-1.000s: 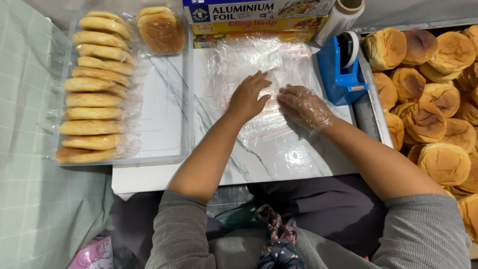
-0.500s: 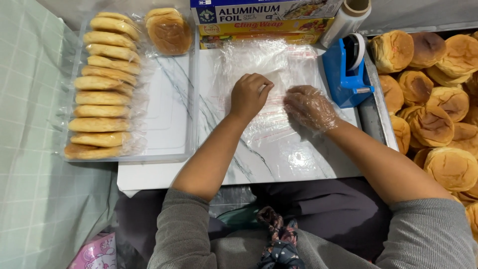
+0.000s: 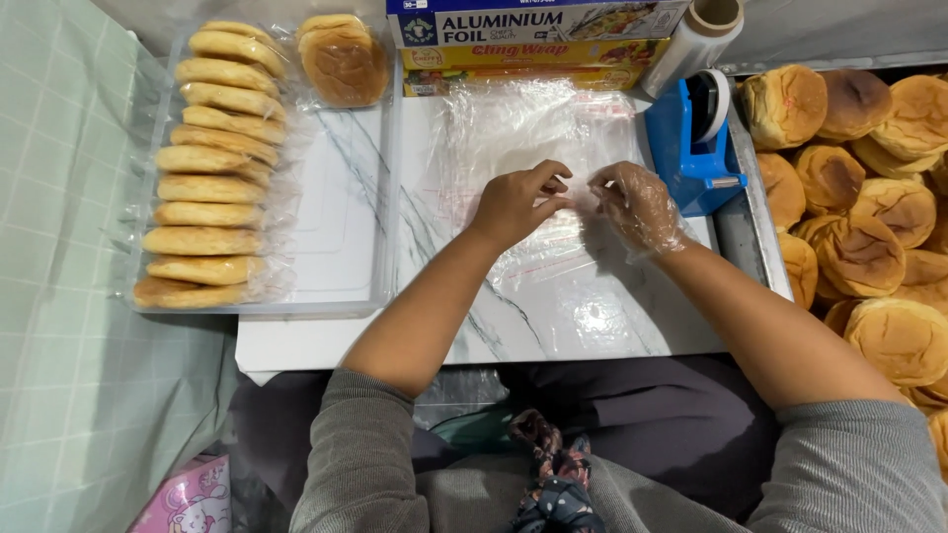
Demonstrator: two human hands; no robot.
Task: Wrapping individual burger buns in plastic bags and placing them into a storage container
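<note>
A stack of clear plastic bags (image 3: 528, 128) lies flat on the white marble-patterned board (image 3: 583, 316). My left hand (image 3: 515, 202), bare, rests on the stack with its fingertips pinching the edge of the top bag. My right hand (image 3: 637, 204), in a thin clear plastic glove, pinches the same bag edge just to the right. The two sets of fingertips nearly touch at the middle of the stack.
A clear tray (image 3: 341, 227) on the left holds a row of wrapped buns (image 3: 212, 163). Foil and cling wrap boxes (image 3: 533, 39) stand at the back with a film roll (image 3: 696, 35). A blue tape dispenser (image 3: 691, 143) sits beside several loose buns (image 3: 874, 197).
Both hands have slid toward each other over the bags. Their fingers have curled from lying flat into pinching the top bag's edge.
</note>
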